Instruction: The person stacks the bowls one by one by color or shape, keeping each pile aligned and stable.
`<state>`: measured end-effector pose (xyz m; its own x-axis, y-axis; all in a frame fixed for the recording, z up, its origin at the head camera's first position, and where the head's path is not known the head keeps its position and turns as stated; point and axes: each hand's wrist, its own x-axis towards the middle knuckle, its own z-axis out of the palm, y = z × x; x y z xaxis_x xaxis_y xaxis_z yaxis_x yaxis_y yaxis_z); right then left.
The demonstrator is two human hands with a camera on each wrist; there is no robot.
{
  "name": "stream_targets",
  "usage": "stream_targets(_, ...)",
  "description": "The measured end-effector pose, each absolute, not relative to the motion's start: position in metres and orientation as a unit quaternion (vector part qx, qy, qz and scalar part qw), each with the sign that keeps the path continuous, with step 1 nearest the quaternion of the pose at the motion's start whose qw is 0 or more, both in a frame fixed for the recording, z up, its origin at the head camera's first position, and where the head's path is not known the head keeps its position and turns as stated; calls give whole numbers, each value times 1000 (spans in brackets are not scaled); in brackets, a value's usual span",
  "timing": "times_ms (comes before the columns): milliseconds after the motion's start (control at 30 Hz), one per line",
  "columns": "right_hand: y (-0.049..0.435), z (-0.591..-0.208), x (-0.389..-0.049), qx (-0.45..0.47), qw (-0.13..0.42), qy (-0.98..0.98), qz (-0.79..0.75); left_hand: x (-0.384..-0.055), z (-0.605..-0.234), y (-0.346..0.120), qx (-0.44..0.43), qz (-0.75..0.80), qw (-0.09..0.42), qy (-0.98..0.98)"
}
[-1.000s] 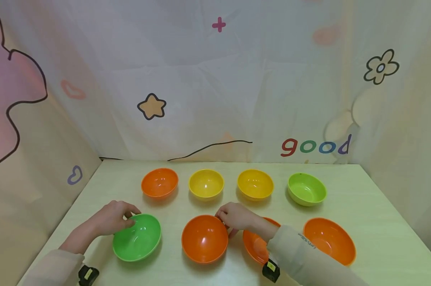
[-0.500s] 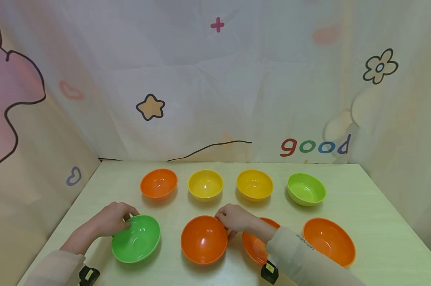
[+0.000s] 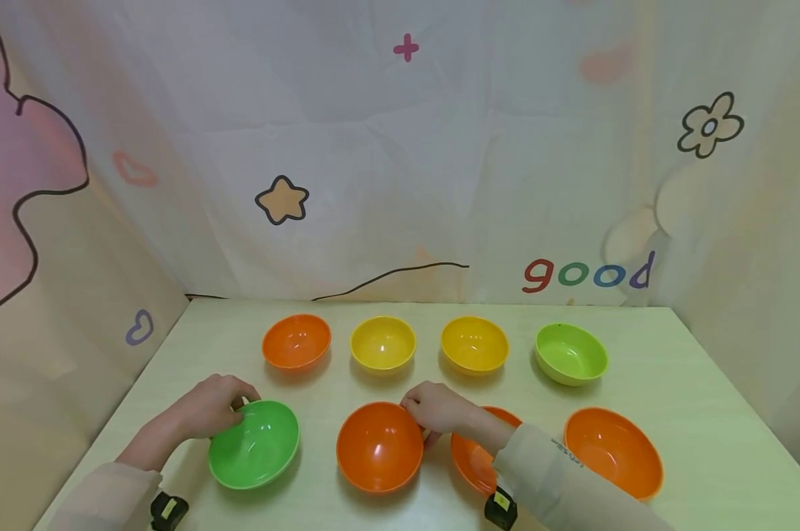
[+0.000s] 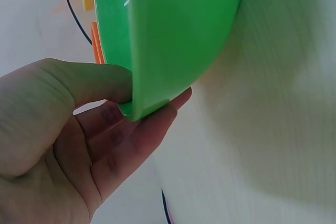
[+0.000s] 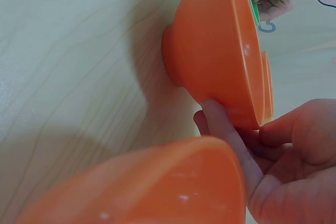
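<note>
My left hand (image 3: 210,407) pinches the upper left rim of a green bowl (image 3: 256,446). In the left wrist view the thumb lies inside that rim and the fingers are against the outer wall. Further right, an orange bowl (image 3: 380,448) has its upper right rim pinched by my right hand (image 3: 439,408). The right wrist view shows the fingers under this orange bowl's side (image 5: 215,51) and the thumb at its rim. Both bowls stand upright on the table. A second orange bowl (image 3: 471,459) is partly hidden under the right forearm.
Along the back stand an orange bowl (image 3: 296,343), two yellow bowls (image 3: 383,345) and a lime green bowl (image 3: 571,355). Another orange bowl (image 3: 613,451) is at the front right, its lower edge partly behind the sleeve. A printed curtain (image 3: 386,147) hangs behind the table (image 3: 711,442).
Both hands keep their grips on the green and orange bowls, and neither bowl has visibly moved. Only the head view shifts very slightly.
</note>
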<state>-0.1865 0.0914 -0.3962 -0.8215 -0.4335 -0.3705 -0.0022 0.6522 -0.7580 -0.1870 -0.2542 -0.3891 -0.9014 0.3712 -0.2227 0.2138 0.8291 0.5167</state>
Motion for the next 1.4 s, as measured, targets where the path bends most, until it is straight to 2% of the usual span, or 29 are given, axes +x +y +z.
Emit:
stream_targets(467, 92, -397, -187, -119, 276, 865, -401, -193, -387, -251, 208, 221, 133, 943)
stream_targets(867, 91, -396, -188, -124, 279, 865, -398, -197, -367, -238, 221, 217, 141, 940)
stream_targets(1400, 92, -397, -188, -129, 279, 864, -400, -207, -340, -207, 296, 187, 106, 931)
